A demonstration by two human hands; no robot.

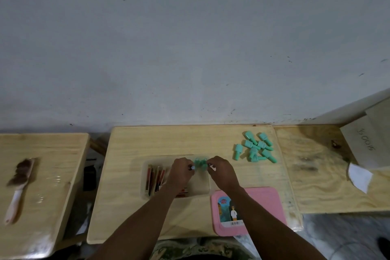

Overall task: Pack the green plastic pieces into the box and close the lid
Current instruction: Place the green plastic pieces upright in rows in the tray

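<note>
Three light wooden tables (126, 175) stand side by side. There is one translucent rectangular plastic box (201, 184), one pink rectangular lid (263, 202) and one pink-handled brush (19, 179). The loose green plastic pieces (255, 150) at far right number roughly ten; the blurred green cluster (200, 163) cannot be counted.

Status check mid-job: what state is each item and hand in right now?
Left hand: pinches the held green pieces.
Right hand: pinches them too.
Held green pieces: over the box, not yet dropped in.
Box: open, lid off.
Pink lid: flat on the table, beside the box.
Loose green pieces: piled on the table, unpacked.
Brush: lying untouched.
</note>
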